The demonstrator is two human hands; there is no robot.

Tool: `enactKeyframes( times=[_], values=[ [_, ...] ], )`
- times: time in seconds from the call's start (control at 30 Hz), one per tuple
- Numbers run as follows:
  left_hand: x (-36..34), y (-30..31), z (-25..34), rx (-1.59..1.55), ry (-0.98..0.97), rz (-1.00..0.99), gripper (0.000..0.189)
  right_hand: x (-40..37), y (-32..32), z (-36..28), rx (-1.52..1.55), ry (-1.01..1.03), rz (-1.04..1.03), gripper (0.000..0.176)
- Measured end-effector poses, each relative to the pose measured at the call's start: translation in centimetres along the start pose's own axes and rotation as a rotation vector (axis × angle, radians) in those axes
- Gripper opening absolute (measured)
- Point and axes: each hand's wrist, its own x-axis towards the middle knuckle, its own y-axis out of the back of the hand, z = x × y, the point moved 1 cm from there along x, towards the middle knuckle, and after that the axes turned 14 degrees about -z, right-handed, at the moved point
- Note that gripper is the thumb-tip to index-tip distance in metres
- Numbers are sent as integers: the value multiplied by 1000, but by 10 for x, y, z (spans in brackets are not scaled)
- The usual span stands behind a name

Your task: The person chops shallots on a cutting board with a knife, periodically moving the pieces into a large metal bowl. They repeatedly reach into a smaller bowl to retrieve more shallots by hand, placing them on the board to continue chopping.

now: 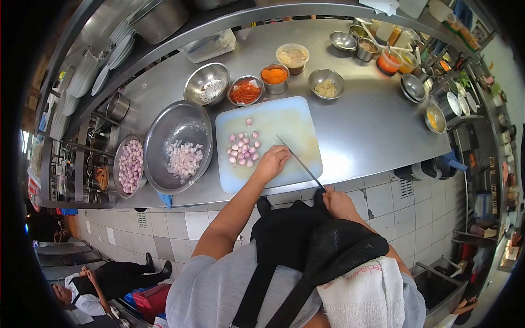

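My right hand (340,205) is closed round the handle of a long knife (304,166), whose blade reaches diagonally over the cutting board (298,112). My left hand (273,163) rests on the board beside the blade, fingers bent and pressed together; whatever lies under the fingertips is hidden. Left of that hand sits a loose group of peeled shallots (241,148), with one or two lying apart farther up the board. A large metal bowl (156,128) next to the board holds chopped shallots (185,160).
A bowl of whole shallots (130,164) stands at the far left. Behind the board are a bowl of shredded orange-red food (245,92), an orange-filled container (274,75), a plastic tub (292,56) and a small metal bowl (326,83). A person (104,279) is at lower left.
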Motion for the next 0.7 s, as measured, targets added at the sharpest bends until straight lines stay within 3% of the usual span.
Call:
enactKeyframes(
  times=[0.3, 0.37, 0.47, 0.57, 0.63, 0.7],
  values=[
    [-3, 1, 2, -18, 17, -11, 9, 3, 2, 12, 75, 47, 25, 28],
    [-1, 1, 4, -29, 27, -14, 10, 10, -1, 29, 98, 58, -74, 29],
    [5, 4, 8, -17, 39, -13, 13, 13, -3, 35, 194, 59, 2, 30],
    [13, -1, 0, -6, 103, -96, 18, 13, 0, 35, 167, 77, 10, 32],
    [18, -1, -1, -26, 277, -219, 23, 6, 8, 23, 157, 52, 11, 32],
    [18, 2, 6, -18, 319, -216, 22, 5, 6, 18, 150, 25, 13, 33]
  ],
)
